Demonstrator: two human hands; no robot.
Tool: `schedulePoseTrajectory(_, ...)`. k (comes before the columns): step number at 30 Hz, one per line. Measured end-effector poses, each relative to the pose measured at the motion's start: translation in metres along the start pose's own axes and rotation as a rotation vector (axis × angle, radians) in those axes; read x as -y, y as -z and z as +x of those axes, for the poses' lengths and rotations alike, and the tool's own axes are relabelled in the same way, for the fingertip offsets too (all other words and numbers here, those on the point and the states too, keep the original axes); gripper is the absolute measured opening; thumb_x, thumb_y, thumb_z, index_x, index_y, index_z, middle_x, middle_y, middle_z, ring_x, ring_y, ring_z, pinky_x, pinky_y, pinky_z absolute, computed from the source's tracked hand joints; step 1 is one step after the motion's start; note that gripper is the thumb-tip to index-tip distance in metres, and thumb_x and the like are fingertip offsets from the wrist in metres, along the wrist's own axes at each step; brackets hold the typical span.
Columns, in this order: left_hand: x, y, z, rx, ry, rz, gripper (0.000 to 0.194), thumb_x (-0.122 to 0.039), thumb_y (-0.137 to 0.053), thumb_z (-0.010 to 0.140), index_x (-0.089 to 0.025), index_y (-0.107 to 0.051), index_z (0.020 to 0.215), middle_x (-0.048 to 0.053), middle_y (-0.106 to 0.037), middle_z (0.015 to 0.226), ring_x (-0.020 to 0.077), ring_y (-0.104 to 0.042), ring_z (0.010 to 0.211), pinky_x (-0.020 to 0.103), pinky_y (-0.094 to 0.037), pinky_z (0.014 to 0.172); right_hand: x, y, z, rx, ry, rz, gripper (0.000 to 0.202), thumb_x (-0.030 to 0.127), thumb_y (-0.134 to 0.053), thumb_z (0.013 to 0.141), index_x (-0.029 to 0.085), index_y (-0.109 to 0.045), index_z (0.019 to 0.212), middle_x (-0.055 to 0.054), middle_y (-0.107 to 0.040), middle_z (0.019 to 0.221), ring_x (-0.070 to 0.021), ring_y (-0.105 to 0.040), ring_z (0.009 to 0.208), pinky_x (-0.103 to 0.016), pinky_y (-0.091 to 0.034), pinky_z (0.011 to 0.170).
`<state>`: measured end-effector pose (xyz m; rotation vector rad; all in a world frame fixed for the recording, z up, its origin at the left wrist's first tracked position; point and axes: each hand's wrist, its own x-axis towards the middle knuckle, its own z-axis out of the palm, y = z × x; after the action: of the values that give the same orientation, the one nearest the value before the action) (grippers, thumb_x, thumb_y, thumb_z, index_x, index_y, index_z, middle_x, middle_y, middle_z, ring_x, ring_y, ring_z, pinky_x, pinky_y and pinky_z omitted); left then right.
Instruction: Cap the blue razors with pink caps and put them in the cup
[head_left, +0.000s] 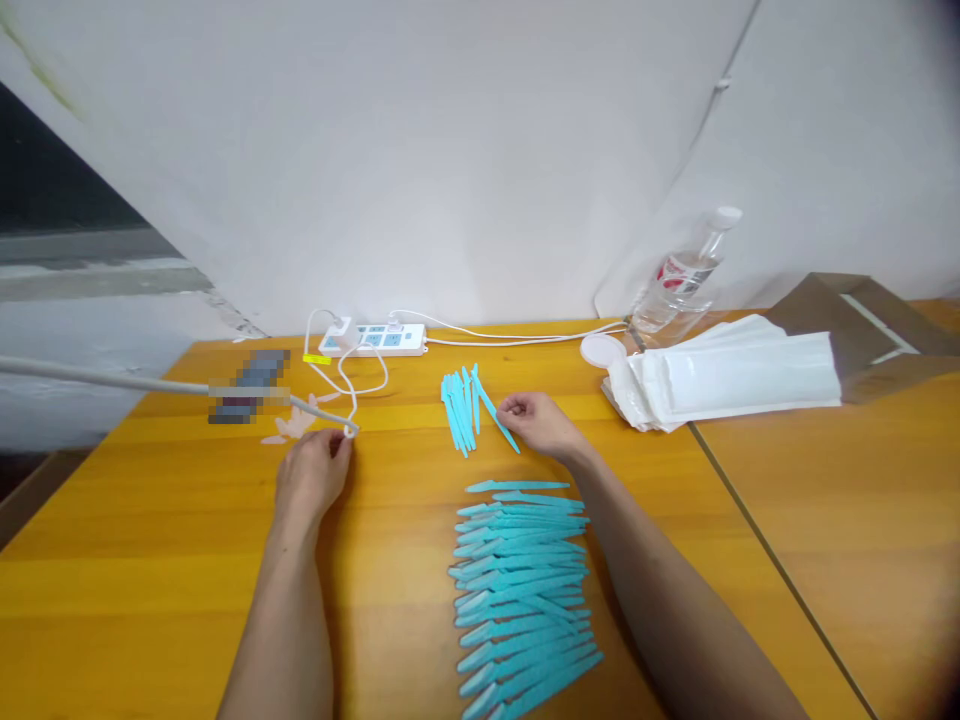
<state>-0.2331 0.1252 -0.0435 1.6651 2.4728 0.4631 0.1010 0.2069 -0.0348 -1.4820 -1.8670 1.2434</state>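
My left hand is closed in a pinch at the bend of a white cable, just in front of some thin pale pink pieces. Between thumb and fingers of my right hand is a light blue eyebrow razor, slanted over the table. Left of it lies a small group of similar blue razors, roughly lengthwise. Nearer to me, between my forearms, a long overlapping row of blue razors lies crosswise, with pale blade ends to the left.
A white power strip with plugged-in cables lies by the wall. A pixelated dark object is at the left. White packets, a round lid, a clear bottle and a brown bag occupy the back right.
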Motion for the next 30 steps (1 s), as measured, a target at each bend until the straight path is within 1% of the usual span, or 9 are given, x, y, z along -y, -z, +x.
schedulePoseTrajectory(3, -0.031, -0.006, -0.011, 0.141, -0.023, -0.434, 0.044, -0.053, -0.063, 0.082, -0.018, -0.071, 0.108, 0.009, -0.074, 0.084, 0.0250, -0.068, 0.077, 0.033, -0.050, 0.070, -0.006, 0.009, -0.014, 0.062, 0.013, 0.199, 0.027, 0.042, -0.059, 0.080, 0.015, -0.062, 0.080, 0.001, -0.061, 0.066, -0.0100, -0.052, 0.058, -0.021, -0.040, 0.055)
schedulePoseTrajectory(6, -0.066, -0.012, -0.024, 0.382, -0.013, -0.882, 0.063, -0.054, -0.069, 0.079, -0.017, -0.061, 0.130, 0.004, -0.071, 0.078, 0.0160, -0.065, 0.065, 0.029, -0.052, 0.068, -0.011, 0.008, -0.022, 0.159, -0.033, 0.473, 0.030, 0.045, -0.067, 0.076, 0.017, -0.057, 0.081, 0.000, -0.064, 0.070, -0.0113, -0.057, 0.063, -0.023, -0.044, 0.060)
schedulePoseTrajectory(9, -0.089, -0.017, -0.030, 0.553, 0.048, -1.137, 0.057, -0.049, -0.072, 0.078, -0.017, -0.066, 0.125, 0.002, -0.068, 0.074, 0.0135, -0.064, 0.065, 0.029, -0.054, 0.070, -0.013, 0.000, -0.024, 0.195, -0.087, 0.604, 0.033, 0.045, -0.070, 0.074, 0.018, -0.054, 0.085, 0.000, -0.064, 0.071, -0.0090, -0.055, 0.057, -0.021, -0.041, 0.054)
schedulePoseTrajectory(12, -0.092, -0.023, -0.029, 0.594, 0.109, -1.292, 0.052, -0.045, -0.076, 0.075, -0.017, -0.069, 0.118, 0.003, -0.067, 0.081, 0.0127, -0.062, 0.067, 0.029, -0.055, 0.067, -0.010, -0.006, -0.026, 0.183, -0.107, 0.611, 0.035, 0.046, -0.068, 0.076, 0.018, -0.055, 0.093, 0.007, -0.053, 0.064, -0.0052, -0.040, 0.046, -0.019, -0.028, 0.043)
schedulePoseTrajectory(15, -0.082, -0.029, -0.027, 0.578, 0.024, -1.206, 0.053, -0.046, -0.064, 0.085, -0.018, -0.062, 0.130, 0.002, -0.064, 0.079, 0.0142, -0.061, 0.069, 0.031, -0.053, 0.071, -0.007, -0.007, -0.029, 0.237, -0.094, 0.561, 0.039, 0.050, -0.066, 0.079, 0.017, -0.058, 0.098, 0.010, -0.043, 0.058, -0.0047, -0.031, 0.044, -0.019, -0.023, 0.041)
schedulePoseTrajectory(19, -0.071, -0.030, -0.028, 0.202, -0.266, -0.626, 0.040, -0.041, -0.051, 0.093, -0.018, -0.069, 0.120, 0.007, -0.066, 0.087, 0.0202, -0.063, 0.082, 0.033, -0.048, 0.081, -0.010, -0.006, -0.028, 0.297, -0.082, 0.520, 0.044, 0.057, -0.070, 0.076, 0.018, -0.058, 0.092, 0.011, -0.042, 0.055, -0.0043, -0.029, 0.042, -0.020, -0.021, 0.039)
schedulePoseTrajectory(21, -0.071, -0.028, -0.030, 0.082, -0.350, -0.362, 0.034, -0.038, -0.050, 0.094, -0.021, -0.074, 0.110, 0.009, -0.068, 0.093, 0.0232, -0.063, 0.090, 0.033, -0.046, 0.083, -0.014, -0.006, -0.027, 0.285, -0.104, 0.517, 0.044, 0.060, -0.067, 0.077, 0.018, -0.056, 0.085, 0.011, -0.042, 0.053, -0.0048, -0.031, 0.040, -0.020, -0.024, 0.039)
schedulePoseTrajectory(25, -0.072, -0.025, -0.033, 0.058, -0.363, -0.191, 0.030, -0.038, -0.052, 0.092, -0.023, -0.075, 0.105, 0.008, -0.070, 0.092, 0.0247, -0.063, 0.092, 0.033, -0.045, 0.079, -0.018, -0.005, -0.024, 0.246, -0.118, 0.487, 0.044, 0.062, -0.063, 0.079, 0.019, -0.053, 0.078, 0.010, -0.043, 0.051, -0.0050, -0.031, 0.039, -0.020, -0.024, 0.038)
schedulePoseTrajectory(30, -0.074, -0.029, -0.030, 0.119, -0.320, -0.391, 0.025, -0.038, -0.058, 0.089, -0.021, -0.075, 0.096, 0.006, -0.069, 0.085, 0.0205, -0.062, 0.079, 0.031, -0.045, 0.073, -0.016, -0.003, -0.026, 0.261, -0.094, 0.415, 0.041, 0.059, -0.062, 0.081, 0.018, -0.056, 0.082, 0.011, -0.040, 0.049, -0.0056, -0.030, 0.039, -0.021, -0.023, 0.039)
